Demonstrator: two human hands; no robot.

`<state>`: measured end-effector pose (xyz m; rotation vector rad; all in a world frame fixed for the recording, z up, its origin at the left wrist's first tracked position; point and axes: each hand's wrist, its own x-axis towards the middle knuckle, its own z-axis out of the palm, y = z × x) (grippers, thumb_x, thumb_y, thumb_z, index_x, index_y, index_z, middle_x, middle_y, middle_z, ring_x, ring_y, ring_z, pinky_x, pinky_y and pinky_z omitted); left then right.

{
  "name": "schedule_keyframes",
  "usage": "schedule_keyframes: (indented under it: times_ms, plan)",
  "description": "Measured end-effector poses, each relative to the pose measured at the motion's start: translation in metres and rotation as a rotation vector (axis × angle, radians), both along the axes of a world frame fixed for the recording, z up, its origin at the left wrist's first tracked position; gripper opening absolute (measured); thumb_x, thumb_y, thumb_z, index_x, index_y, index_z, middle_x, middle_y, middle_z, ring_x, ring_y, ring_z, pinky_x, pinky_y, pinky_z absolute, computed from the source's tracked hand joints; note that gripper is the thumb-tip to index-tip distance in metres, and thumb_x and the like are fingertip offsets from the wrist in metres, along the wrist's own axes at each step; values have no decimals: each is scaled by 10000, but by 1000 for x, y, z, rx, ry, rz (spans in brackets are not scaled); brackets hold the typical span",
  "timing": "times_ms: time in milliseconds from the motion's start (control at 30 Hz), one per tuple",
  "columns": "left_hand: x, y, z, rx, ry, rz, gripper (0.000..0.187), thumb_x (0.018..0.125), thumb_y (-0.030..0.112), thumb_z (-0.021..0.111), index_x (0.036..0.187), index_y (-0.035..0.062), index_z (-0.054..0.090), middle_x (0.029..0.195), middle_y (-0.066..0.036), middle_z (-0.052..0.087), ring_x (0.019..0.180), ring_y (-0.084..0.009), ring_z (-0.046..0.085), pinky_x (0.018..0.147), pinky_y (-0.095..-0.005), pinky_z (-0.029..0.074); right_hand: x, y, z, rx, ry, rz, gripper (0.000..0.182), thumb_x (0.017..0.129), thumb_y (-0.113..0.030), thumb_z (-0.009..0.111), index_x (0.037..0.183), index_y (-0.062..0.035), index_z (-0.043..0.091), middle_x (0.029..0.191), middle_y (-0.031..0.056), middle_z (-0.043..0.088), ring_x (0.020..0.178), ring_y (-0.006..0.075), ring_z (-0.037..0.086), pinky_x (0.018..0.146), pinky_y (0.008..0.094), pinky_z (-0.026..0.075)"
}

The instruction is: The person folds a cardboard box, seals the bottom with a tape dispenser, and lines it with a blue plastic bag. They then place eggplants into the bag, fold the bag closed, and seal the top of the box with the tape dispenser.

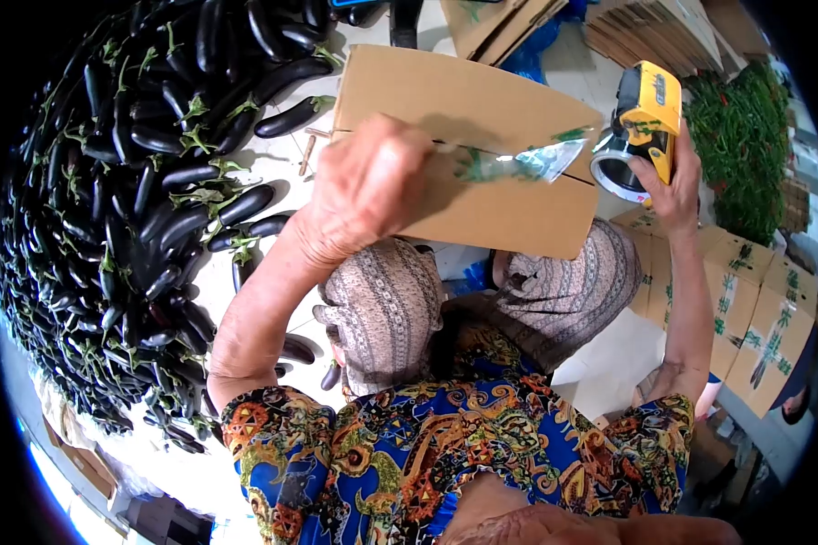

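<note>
- Patterned blue sleeves [409, 445] were seen nearest the camera, above two knees in striped cloth.
- A cardboard box [482, 136] was pressed flat under the left hand [368, 182], fingers spread over its seam.
- A yellow tape dispenser [643, 123] was gripped by the right hand [677, 186], tape [518, 163] stretched across the seam.
- Eggplants [136, 200] were heaped beside the box, on the left.

Brown box [482, 118], yellow tape gun [647, 113].
Green-printed clear tape [518, 163] past the fingers; dark purple eggplants [136, 182]; blue floral blouse [445, 445].
</note>
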<state>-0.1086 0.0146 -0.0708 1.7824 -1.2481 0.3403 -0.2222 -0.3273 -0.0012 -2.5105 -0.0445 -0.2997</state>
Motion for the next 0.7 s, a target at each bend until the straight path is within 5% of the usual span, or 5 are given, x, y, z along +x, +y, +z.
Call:
schedule_keyframes:
  times_ms: [33, 133, 367, 467, 700]
  plan:
    - [2, -2, -2, -11, -85, 10, 358, 659, -36, 712, 964, 34, 537, 761, -77, 531, 624, -202, 571, 509, -308, 489, 0, 2, 0, 6, -12, 8, 386, 816, -243, 720, 1043, -4, 518, 883, 122, 661, 765, 198, 638, 676, 302, 492]
    - [4, -2, -11, -29, -177, 40, 354, 646, 25, 691, 961, 22, 528, 745, -61, 498, 610, -192, 539, 500, -314, 465, 0, 7, 2, 15, 0, 8, 373, 812, -230, 716, 1024, -6, 507, 867, 117, 649, 746, 197, 629, 668, 302, 487]
    - [8, -2, -6, 19, 120, 25, 167, 836, -18, 616, 983, 16, 545, 749, -83, 560, 675, -215, 583, 621, -333, 486, 0, 13, -6, 115, -16, -23, 370, 817, -218, 710, 1025, -6, 490, 869, 97, 643, 774, 163, 624, 685, 276, 481]
    - [17, -3, -8, -122, 838, 185, 108, 952, 124, 568, 962, 22, 536, 755, -33, 568, 726, -118, 572, 627, -284, 459, 1, 17, -12, 189, -34, -42, 373, 814, -206, 711, 1037, -6, 487, 886, 91, 638, 791, 154, 615, 696, 272, 480]
    - [24, -2, -12, -384, 1040, 210, 193, 1012, 174, 479, 969, -13, 498, 821, -77, 619, 753, -124, 653, 718, -251, 529, 3, 20, -5, 144, -13, -34, 410, 799, -250, 739, 1021, 0, 501, 875, 102, 657, 786, 169, 631, 693, 278, 490]
